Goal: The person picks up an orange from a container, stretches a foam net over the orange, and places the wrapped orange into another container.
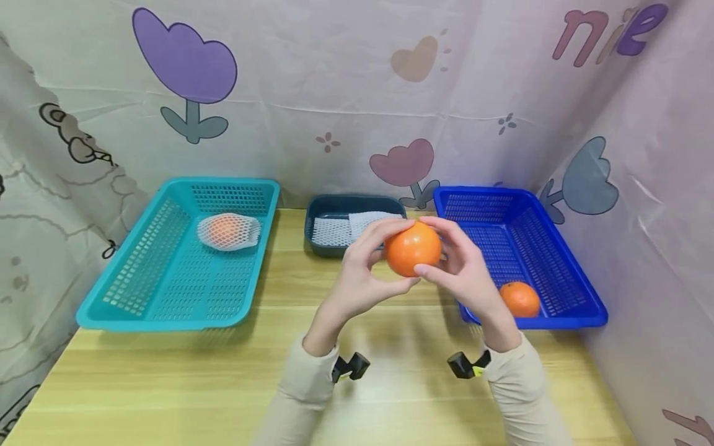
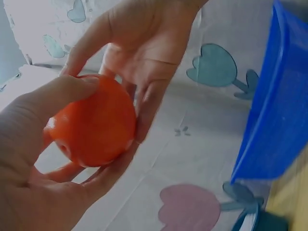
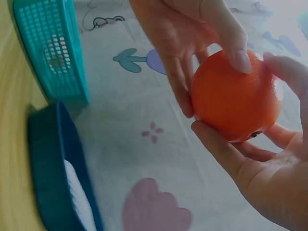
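An orange (image 1: 413,249) is held up above the table between both hands. My left hand (image 1: 361,271) grips its left side with curled fingers, thumb low on the fruit. On the other side my right hand (image 1: 464,265) holds it, thumb across its front and fingers behind. Both wrist views show the thumbs and fingertips touching the orange's skin (image 2: 96,126), and the stem spot shows low on the orange (image 3: 236,98) in the right wrist view. A second orange (image 1: 519,300) lies in the blue basket (image 1: 580,310), just beyond my right wrist.
A teal basket (image 1: 89,319) at the left holds an orange in a white foam net (image 1: 229,231). Behind the hands, a small dark teal tray (image 1: 357,201) contains white foam nets (image 1: 330,231). A patterned curtain (image 1: 312,68) closes off the back and sides of the wooden table (image 1: 167,390).
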Tool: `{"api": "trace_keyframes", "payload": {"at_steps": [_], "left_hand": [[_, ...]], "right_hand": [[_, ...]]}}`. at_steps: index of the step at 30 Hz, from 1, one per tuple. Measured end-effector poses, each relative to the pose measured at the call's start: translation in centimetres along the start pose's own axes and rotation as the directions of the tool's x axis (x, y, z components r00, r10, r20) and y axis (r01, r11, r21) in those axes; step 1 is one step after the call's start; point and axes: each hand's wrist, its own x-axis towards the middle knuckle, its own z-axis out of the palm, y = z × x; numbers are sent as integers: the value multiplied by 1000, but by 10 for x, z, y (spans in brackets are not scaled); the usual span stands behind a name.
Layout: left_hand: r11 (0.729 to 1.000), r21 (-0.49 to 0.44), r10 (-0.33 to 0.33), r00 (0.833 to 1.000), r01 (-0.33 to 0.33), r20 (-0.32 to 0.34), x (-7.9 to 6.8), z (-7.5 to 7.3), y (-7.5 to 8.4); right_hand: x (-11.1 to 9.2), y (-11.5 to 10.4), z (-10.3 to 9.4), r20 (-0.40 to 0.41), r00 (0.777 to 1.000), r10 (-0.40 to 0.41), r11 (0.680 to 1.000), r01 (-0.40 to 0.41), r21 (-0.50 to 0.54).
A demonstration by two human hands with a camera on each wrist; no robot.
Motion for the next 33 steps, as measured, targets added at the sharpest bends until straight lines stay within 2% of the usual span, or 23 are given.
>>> {"api": "trace_keyframes", "payload": {"at_steps": [3,6,11,14,16,18,21,25,27,30,33], "left_hand": [[994,96,40,998,-44,39,-6,-12,-3],[980,188,47,996,-60,70,-11,-23,-9],[949,316,-21,991,-22,131,-19,-38,-23],[934,356,-33,986,-26,161,-23,-45,-32],[934,356,-31,986,-29,162,-26,-47,-39],[944,330,-46,990,-2,137,-31,-47,-47],[961,261,-111,991,88,74,-39,-44,-61],[966,145,-217,976,214,3,-51,-42,-76],[963,109,-244,970,245,-19,-56,-42,-80],[963,92,-253,967,255,-32,-60,-45,-76],[961,92,-260,966,260,-11,-64,-48,-74]], "right_hand": [[3,14,10,26,999,32,999,-33,42],[6,33,19,46,998,38,993,-43,110],[6,67,31,67,996,63,985,-73,156],[3,85,35,58,994,90,974,-100,202],[1,96,39,39,994,100,956,-107,273],[0,108,43,16,995,103,935,-103,340],[-3,123,50,-8,994,107,898,-93,430],[-6,140,60,-31,995,94,861,-66,505],[-9,147,64,-50,996,79,870,-45,490],[-14,157,65,-63,996,60,900,-26,435],[-19,163,64,-50,997,66,925,-42,378]]}}
